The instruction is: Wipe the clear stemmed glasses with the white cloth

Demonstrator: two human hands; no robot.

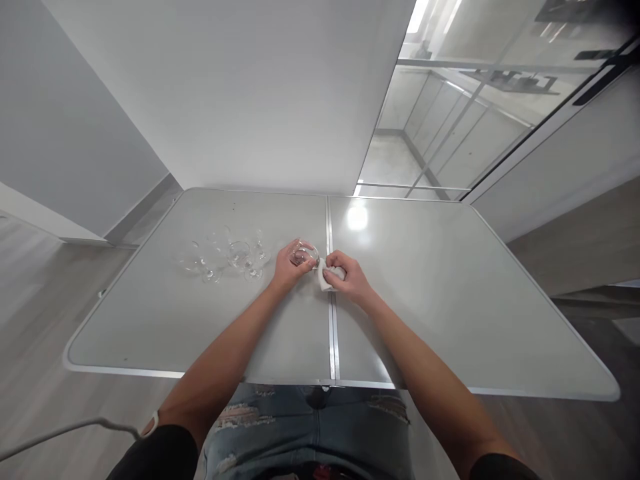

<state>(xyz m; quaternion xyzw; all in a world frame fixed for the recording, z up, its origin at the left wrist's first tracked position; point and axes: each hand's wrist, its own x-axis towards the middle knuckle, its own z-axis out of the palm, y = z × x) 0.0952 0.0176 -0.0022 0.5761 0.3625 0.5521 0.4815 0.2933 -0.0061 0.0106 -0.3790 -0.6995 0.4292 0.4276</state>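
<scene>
My left hand point(286, 268) is closed around a clear drinking glass point(306, 253), held above the table near its centre seam. A folded white cloth point(325, 279) is pinched in my right hand point(351, 277), close against the right side of that glass. Whether the glass has a stem is hidden by the hands. To the left of my left hand, several clear stemmed glasses point(239, 255) are grouped on the table, some of them lying or tilted; their outlines are faint against the pale top.
The pale folding table point(425, 320) has a metal rim and a metal seam point(331, 340) across its middle. A white wall point(250, 100) stands behind it, and a glass-paned door point(450, 113) is at the back right. A white cable point(70, 427) runs at lower left.
</scene>
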